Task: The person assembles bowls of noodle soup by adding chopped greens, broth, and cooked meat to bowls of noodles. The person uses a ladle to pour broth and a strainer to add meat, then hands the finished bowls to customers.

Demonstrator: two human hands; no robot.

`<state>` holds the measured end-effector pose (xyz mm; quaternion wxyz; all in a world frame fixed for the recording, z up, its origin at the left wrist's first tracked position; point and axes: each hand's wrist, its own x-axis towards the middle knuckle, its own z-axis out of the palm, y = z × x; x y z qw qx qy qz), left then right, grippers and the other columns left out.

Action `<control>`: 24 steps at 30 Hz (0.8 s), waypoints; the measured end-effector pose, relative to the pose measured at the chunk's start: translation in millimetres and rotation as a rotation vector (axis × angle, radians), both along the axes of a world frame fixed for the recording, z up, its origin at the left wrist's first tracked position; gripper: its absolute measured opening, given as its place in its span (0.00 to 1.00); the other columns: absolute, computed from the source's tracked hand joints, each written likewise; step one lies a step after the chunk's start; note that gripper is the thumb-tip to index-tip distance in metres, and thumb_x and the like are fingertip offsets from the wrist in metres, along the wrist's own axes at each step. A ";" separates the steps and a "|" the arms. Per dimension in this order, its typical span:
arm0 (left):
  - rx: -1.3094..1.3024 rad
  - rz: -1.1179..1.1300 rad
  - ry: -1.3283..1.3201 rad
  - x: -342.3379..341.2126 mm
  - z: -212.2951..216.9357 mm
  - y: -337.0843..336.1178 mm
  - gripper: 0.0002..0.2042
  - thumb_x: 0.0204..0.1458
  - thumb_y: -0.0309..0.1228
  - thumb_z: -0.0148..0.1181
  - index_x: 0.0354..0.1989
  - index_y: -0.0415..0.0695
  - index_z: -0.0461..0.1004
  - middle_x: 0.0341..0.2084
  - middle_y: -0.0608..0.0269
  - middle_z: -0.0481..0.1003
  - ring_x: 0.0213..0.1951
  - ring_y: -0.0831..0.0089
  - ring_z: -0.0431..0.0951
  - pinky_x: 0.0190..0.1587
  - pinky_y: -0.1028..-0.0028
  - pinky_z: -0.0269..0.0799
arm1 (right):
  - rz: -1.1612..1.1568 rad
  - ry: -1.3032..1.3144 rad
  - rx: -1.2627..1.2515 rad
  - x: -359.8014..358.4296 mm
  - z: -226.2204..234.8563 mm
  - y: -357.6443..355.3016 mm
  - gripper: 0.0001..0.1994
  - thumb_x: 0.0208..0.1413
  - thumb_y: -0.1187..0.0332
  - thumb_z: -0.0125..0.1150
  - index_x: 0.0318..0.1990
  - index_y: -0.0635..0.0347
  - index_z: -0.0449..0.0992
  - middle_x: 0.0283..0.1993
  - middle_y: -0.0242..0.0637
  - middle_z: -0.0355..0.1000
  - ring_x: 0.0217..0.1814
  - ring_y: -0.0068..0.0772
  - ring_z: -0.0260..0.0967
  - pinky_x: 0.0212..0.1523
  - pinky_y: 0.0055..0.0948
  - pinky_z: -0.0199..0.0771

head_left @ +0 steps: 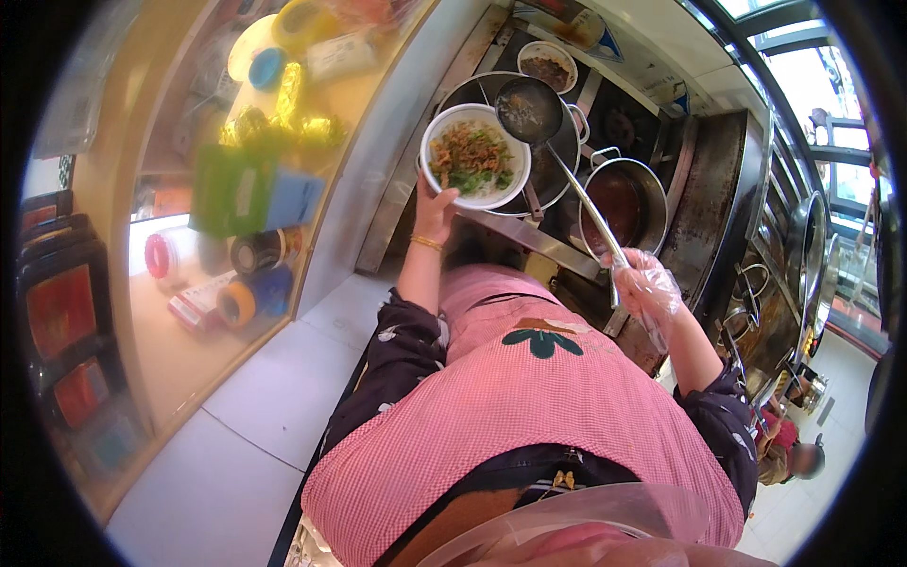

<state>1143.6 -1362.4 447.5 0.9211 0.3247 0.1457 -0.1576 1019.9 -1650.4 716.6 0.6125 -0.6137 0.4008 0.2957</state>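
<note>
My left hand (436, 210) grips the rim of a white bowl (518, 197), its thumb over the edge. Inside the bowl lie browned minced topping (470, 144) and chopped greens (472, 178). My right hand (645, 282), in a clear plastic glove, is closed round the long metal handle of a ladle (586, 198). The ladle's dark round head (529, 109) is held beside the bowl's right rim, over a large pot (559, 180) on the stove. What the ladle's head holds is hard to make out.
A second pot (635, 203) with dark reddish liquid stands to the right. Behind the large pot sits a small bowl (548, 68) of dark food. Shelves (364, 113) with packages and jars line the left. A person (803, 458) is far off at the lower right.
</note>
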 end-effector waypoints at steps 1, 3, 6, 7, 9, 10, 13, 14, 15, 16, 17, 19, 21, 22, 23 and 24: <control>0.050 -0.015 0.029 4.0 4.3 -6.1 0.38 0.42 0.18 0.65 0.65 0.52 0.59 0.55 0.64 0.70 0.53 0.66 0.75 0.46 0.67 0.81 | -0.003 0.016 -0.004 -3.5 7.0 3.5 0.14 0.50 0.75 0.54 0.47 0.59 0.72 0.19 0.25 0.60 0.11 0.17 0.51 0.12 0.19 0.50; 0.026 -0.030 0.032 6.6 15.3 -16.0 0.37 0.44 0.18 0.64 0.65 0.52 0.58 0.55 0.63 0.69 0.50 0.68 0.76 0.40 0.70 0.83 | 0.013 0.019 0.000 -11.4 12.5 12.0 0.15 0.50 0.77 0.53 0.47 0.59 0.72 0.19 0.25 0.59 0.11 0.17 0.50 0.12 0.19 0.49; -0.006 -0.041 0.010 6.2 34.0 -24.9 0.33 0.46 0.20 0.62 0.63 0.50 0.59 0.55 0.62 0.69 0.46 0.70 0.78 0.39 0.71 0.84 | 0.083 -0.024 -0.084 -24.2 6.0 22.5 0.09 0.60 0.73 0.51 0.47 0.58 0.72 0.20 0.22 0.61 0.12 0.15 0.52 0.11 0.20 0.51; -0.036 -0.049 -0.022 6.1 40.1 -25.4 0.32 0.47 0.21 0.61 0.62 0.50 0.59 0.55 0.61 0.69 0.44 0.71 0.79 0.38 0.72 0.84 | 0.120 -0.059 -0.124 -25.9 1.7 23.9 0.09 0.60 0.72 0.51 0.47 0.57 0.72 0.20 0.21 0.60 0.12 0.14 0.53 0.11 0.20 0.51; -0.025 -0.073 -0.024 8.6 49.6 -26.1 0.33 0.47 0.21 0.61 0.64 0.50 0.58 0.57 0.62 0.68 0.46 0.70 0.78 0.39 0.72 0.84 | 0.161 -0.076 -0.171 -27.1 -7.7 24.5 0.09 0.61 0.72 0.51 0.47 0.55 0.73 0.20 0.21 0.60 0.13 0.14 0.53 0.12 0.20 0.51; -0.021 -0.089 -0.021 8.5 52.9 -25.7 0.34 0.46 0.21 0.61 0.65 0.50 0.57 0.57 0.62 0.67 0.46 0.70 0.78 0.39 0.72 0.83 | 0.173 -0.145 -0.161 -27.3 -11.8 23.5 0.08 0.62 0.72 0.51 0.47 0.55 0.73 0.20 0.20 0.60 0.13 0.14 0.53 0.12 0.20 0.51; -0.070 -0.094 -0.038 12.4 61.2 -23.9 0.38 0.45 0.19 0.62 0.67 0.50 0.56 0.60 0.62 0.66 0.54 0.66 0.75 0.45 0.69 0.81 | 0.164 -0.150 -0.182 -22.4 -17.1 18.5 0.08 0.62 0.71 0.52 0.47 0.53 0.73 0.20 0.19 0.59 0.13 0.13 0.52 0.12 0.20 0.50; -0.086 -0.098 -0.068 11.2 63.3 -23.2 0.38 0.45 0.19 0.62 0.67 0.49 0.56 0.60 0.61 0.66 0.55 0.66 0.74 0.47 0.68 0.80 | 0.163 -0.150 -0.171 -21.7 -16.9 16.9 0.08 0.62 0.70 0.52 0.47 0.53 0.73 0.20 0.19 0.59 0.13 0.13 0.52 0.12 0.20 0.50; -0.097 -0.084 -0.086 10.6 65.1 -22.9 0.38 0.44 0.20 0.63 0.67 0.49 0.56 0.61 0.61 0.65 0.57 0.65 0.73 0.49 0.67 0.79 | 0.158 -0.140 -0.152 -20.3 -15.7 15.3 0.08 0.63 0.70 0.53 0.47 0.53 0.73 0.20 0.19 0.59 0.13 0.13 0.52 0.12 0.20 0.50; -0.113 -0.077 -0.114 9.1 67.0 -23.3 0.38 0.44 0.20 0.63 0.67 0.48 0.56 0.62 0.60 0.64 0.58 0.64 0.72 0.52 0.66 0.78 | 0.165 -0.168 -0.160 -19.6 -14.3 14.5 0.08 0.63 0.70 0.53 0.47 0.53 0.73 0.20 0.19 0.59 0.13 0.13 0.52 0.12 0.20 0.50; -0.112 -0.086 -0.101 7.9 68.8 -21.9 0.38 0.44 0.21 0.63 0.67 0.48 0.56 0.62 0.60 0.64 0.59 0.64 0.71 0.53 0.65 0.77 | 0.168 -0.185 -0.158 -19.1 -12.1 13.7 0.08 0.63 0.70 0.53 0.47 0.53 0.73 0.20 0.19 0.59 0.13 0.12 0.52 0.12 0.20 0.50; -0.137 -0.108 -0.112 5.9 72.4 -20.4 0.39 0.43 0.22 0.64 0.67 0.48 0.56 0.63 0.59 0.62 0.61 0.62 0.69 0.56 0.62 0.75 | 0.161 -0.196 -0.152 -18.0 -7.2 13.4 0.08 0.63 0.70 0.52 0.47 0.53 0.73 0.20 0.19 0.59 0.13 0.12 0.52 0.12 0.20 0.50; -0.146 -0.122 -0.099 4.7 75.8 -19.6 0.39 0.43 0.21 0.63 0.67 0.47 0.56 0.62 0.59 0.63 0.61 0.62 0.69 0.57 0.62 0.75 | 0.169 -0.176 -0.183 -15.9 -0.9 14.0 0.08 0.63 0.70 0.52 0.47 0.53 0.73 0.20 0.19 0.59 0.13 0.12 0.52 0.12 0.20 0.50; -0.154 -0.120 -0.087 4.7 77.0 -19.5 0.39 0.43 0.21 0.63 0.67 0.47 0.56 0.62 0.59 0.64 0.61 0.62 0.69 0.57 0.62 0.74 | 0.168 -0.165 -0.198 -14.2 2.9 14.4 0.08 0.63 0.70 0.52 0.47 0.52 0.73 0.20 0.19 0.59 0.13 0.12 0.52 0.12 0.20 0.50; -0.158 -0.124 -0.107 4.2 78.2 -19.8 0.38 0.43 0.21 0.63 0.67 0.47 0.56 0.62 0.58 0.64 0.61 0.62 0.69 0.57 0.62 0.74 | 0.168 -0.150 -0.200 -12.3 7.9 14.6 0.08 0.63 0.70 0.52 0.47 0.53 0.73 0.20 0.19 0.59 0.13 0.12 0.52 0.12 0.20 0.50; -0.158 -0.122 -0.115 4.0 78.7 -19.8 0.38 0.43 0.21 0.63 0.67 0.46 0.56 0.61 0.58 0.65 0.61 0.61 0.69 0.57 0.61 0.74 | 0.168 -0.136 -0.202 -10.3 13.4 14.7 0.08 0.63 0.69 0.52 0.47 0.54 0.73 0.20 0.19 0.59 0.13 0.13 0.52 0.12 0.20 0.50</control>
